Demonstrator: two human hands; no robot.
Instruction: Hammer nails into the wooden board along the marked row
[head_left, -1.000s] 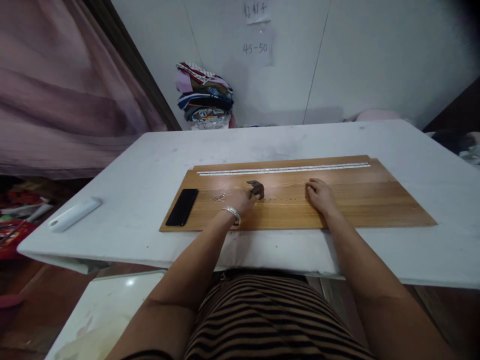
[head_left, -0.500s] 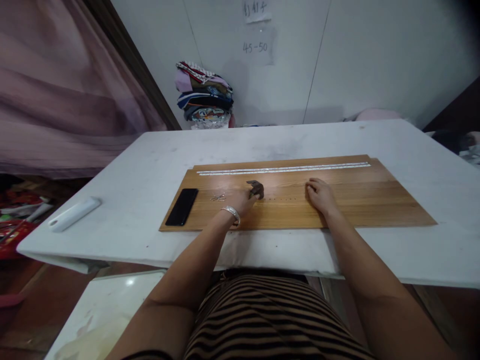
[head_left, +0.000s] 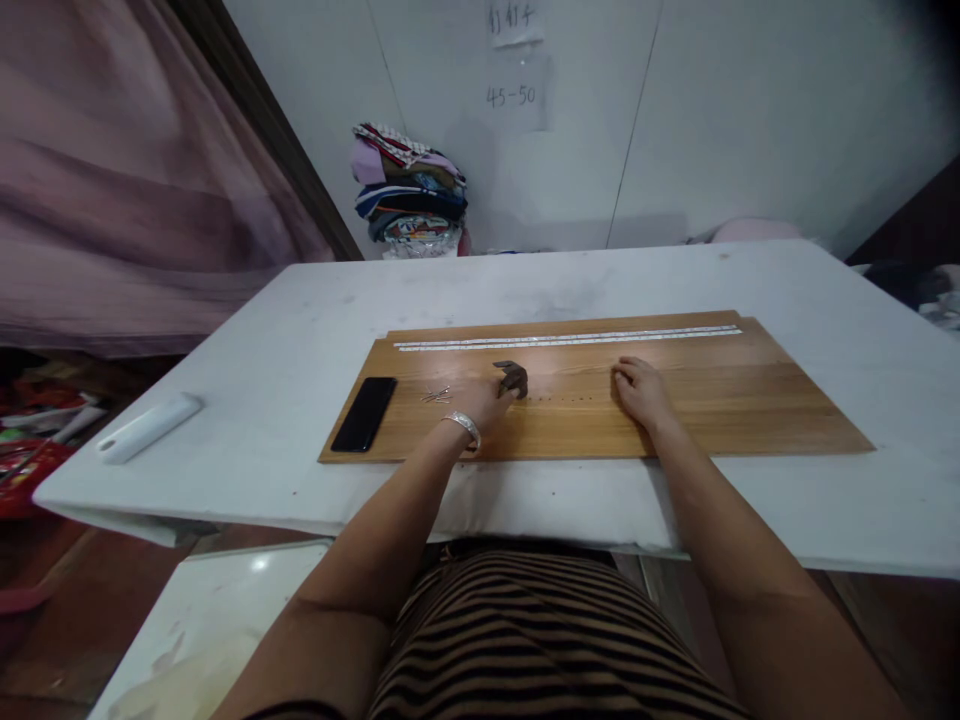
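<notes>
On the wooden board point(head_left: 697, 390), my left hand point(head_left: 480, 402), with a silver bracelet at its wrist, is closed on a claw hammer point(head_left: 513, 377). Only the dark metal head shows past my fingers; the handle is hidden. To the left of this hand lies a small pile of loose nails point(head_left: 436, 394). A row of small dark nail heads point(head_left: 574, 399) runs across the board between my hands. My right hand point(head_left: 643, 392) rests on the board to the right of that row, its fingers curled in, with nothing visible in them.
A black phone point(head_left: 364, 414) lies at the board's left end. Two white measuring strips point(head_left: 566, 338) run along its far side. On the white table point(head_left: 262, 380) to the left is a white oblong object point(head_left: 150, 428). Folded clothes point(head_left: 411, 190) are stacked against the wall.
</notes>
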